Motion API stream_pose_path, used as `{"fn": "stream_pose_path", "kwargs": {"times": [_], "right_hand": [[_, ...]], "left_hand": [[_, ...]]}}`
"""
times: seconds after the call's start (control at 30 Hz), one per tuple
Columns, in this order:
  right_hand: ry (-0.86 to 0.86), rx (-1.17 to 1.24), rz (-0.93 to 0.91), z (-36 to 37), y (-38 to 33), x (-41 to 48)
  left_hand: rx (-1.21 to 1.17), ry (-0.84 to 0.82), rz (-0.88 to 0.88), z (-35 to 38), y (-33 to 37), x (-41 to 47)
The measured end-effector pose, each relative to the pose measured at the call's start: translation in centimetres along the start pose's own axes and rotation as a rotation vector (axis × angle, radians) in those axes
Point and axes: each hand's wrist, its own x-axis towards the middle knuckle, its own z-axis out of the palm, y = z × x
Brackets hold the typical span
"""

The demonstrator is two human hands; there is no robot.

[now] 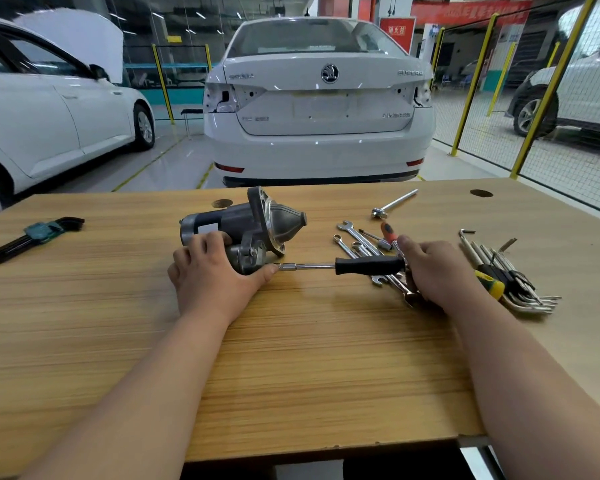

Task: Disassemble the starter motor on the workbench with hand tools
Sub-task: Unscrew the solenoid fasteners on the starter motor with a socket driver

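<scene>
The starter motor [243,226] lies on its side near the middle of the workbench [291,358], its cone-shaped nose pointing right. The left hand [212,275] grips its lower, smaller cylinder, fingers curled over the top and thumb pressed along the near side. The right hand [437,271] is closed round the end of a black-handled driver [368,266], which lies almost level. Its metal tip meets the motor just beside the left thumb. The main risk, as I judge it, is the tip slipping off the fastener. Held so far back on the handle, the driver may tilt, round off the screw head or jab the thumb next to it. The motor is round and held by one hand only, so a hard twist could roll it on the smooth wood. The right hand also sits over loose spanners [352,233], near a bundle of hex keys [510,275], which could shift and spoil the aim.
</scene>
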Motion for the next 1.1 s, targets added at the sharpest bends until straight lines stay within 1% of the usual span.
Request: {"fn": "stream_pose_path", "kwargs": {"times": [0.1, 0.27, 0.43, 0.5, 0.6, 0.77, 0.87, 0.97, 1.1], "right_hand": [[-0.006, 0.075, -0.072, -0.2, 0.2, -0.2], [0.025, 0.376, -0.203, -0.4, 0.7, -0.2], [-0.030, 0.512, -0.204, -0.7, 0.6, -0.4], [-0.052, 0.521, -0.236, -1.0, 0.5, -0.7], [-0.067, 0.452, -0.304, -1.4, 0.4, -1.0], [-0.068, 0.454, -0.330, -1.6, 0.6, -1.1], [-0.075, 0.519, -0.319, -1.5, 0.8, -0.9], [-0.069, 0.578, -0.261, -1.1, 0.9, -0.6], [-0.071, 0.573, -0.221, -0.8, 1.0, -0.3]], "left_hand": [[-0.017, 0.012, 0.001, 0.1, -0.1, 0.1], [-0.059, 0.029, 0.000, 0.2, -0.2, 0.2], [-0.053, 0.027, -0.005, 0.0, -0.1, 0.2], [-0.043, 0.015, -0.009, 0.0, -0.1, 0.2], [-0.048, 0.021, -0.018, -0.1, 0.0, 0.1], [-0.038, 0.031, -0.019, 0.0, 0.1, 0.1], [-0.038, 0.027, -0.015, 0.0, 0.1, 0.1], [-0.048, 0.018, -0.005, 0.0, -0.1, 0.2], [-0.068, 0.016, 0.010, 0.2, -0.3, 0.3]]}}
